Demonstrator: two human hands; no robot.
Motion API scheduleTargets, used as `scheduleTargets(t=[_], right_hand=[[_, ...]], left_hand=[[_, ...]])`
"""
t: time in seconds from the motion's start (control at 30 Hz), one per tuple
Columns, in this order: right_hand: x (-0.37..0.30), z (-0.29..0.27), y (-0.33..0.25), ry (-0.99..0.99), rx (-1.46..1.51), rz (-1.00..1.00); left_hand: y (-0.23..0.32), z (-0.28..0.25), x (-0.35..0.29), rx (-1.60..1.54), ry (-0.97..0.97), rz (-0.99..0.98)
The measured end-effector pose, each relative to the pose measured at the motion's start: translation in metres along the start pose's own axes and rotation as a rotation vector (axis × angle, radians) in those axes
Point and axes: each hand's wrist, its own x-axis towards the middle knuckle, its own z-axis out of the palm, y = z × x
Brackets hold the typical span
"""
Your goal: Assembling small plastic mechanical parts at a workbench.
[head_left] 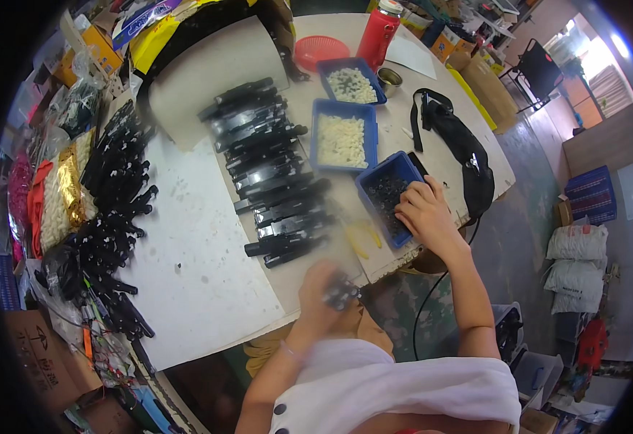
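Observation:
My left hand (316, 296), smeared by motion near the table's front edge, is closed round a bunch of black tubes (340, 295). Their ends point to the right. Over the right side of a blue bin (405, 239) is my right hand (426, 214), its fingers curled and pressed together at the small black parts (387, 192) inside. Whatever its fingertips pinch is hidden. Ahead of my left hand lies a long row of black tubes (266, 173), side by side on the table. Yellow-handled pliers (358, 242) rest between that row and the bin.
Two more blue bins hold cream pieces (341, 141) and whitish pieces (351, 85). Beyond them stand a red bottle (380, 36), a red plastic dish (321, 52) and a small metal cup (389, 79). A black pouch (461, 141) lies right; black tubes (110, 231) pile along the left edge.

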Motion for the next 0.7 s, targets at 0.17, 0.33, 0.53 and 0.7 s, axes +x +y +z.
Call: scheduleTargets(t=[0.17,0.33,0.53,0.7], right_hand=[[0.0034,0.0026,-0.0008,-0.046,-0.028,-0.027],[0.0081,0.0032,0.0005,-0.096,-0.020,-0.055],[0.0098,0.0044,0.0055,-0.178,0.122,-0.023],[0.0103,0.0048,0.0034,-0.176,0.068,-0.040]], left_hand=[[-0.0006,0.0013,-0.0003,0.005,-0.004,0.005],[-0.0027,-0.0001,-0.0013,0.015,-0.010,0.015],[-0.0024,-0.0005,-0.0017,0.004,-0.022,-0.008],[-0.0029,0.0014,-0.0025,0.028,-0.003,0.007]])
